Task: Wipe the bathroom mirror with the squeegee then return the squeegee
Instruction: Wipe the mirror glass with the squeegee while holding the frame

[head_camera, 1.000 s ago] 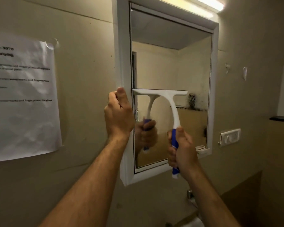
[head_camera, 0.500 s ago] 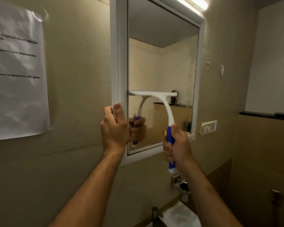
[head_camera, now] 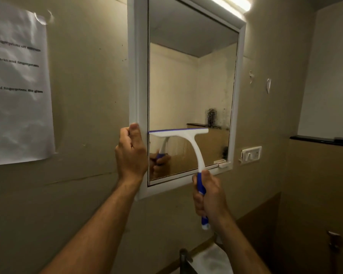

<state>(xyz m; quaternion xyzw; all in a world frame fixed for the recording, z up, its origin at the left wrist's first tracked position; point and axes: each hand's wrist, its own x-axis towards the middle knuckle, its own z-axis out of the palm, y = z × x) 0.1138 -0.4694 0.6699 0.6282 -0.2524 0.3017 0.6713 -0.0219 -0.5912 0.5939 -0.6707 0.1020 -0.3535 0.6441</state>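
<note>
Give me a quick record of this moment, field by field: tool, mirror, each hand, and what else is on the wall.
tool: squeegee, blade on the lower glass, at its left edge
mirror: white-framed, dark spots near its right edge
right hand: gripping the blue handle
left hand: holding the frame's left side
wall: paper sheet at left, switch plate at right
light: strip on, above the mirror

Bathroom: framed wall mirror (head_camera: 190, 95), strip light (head_camera: 231, 3) above, tap (head_camera: 184, 256) below, beige walls.
</note>
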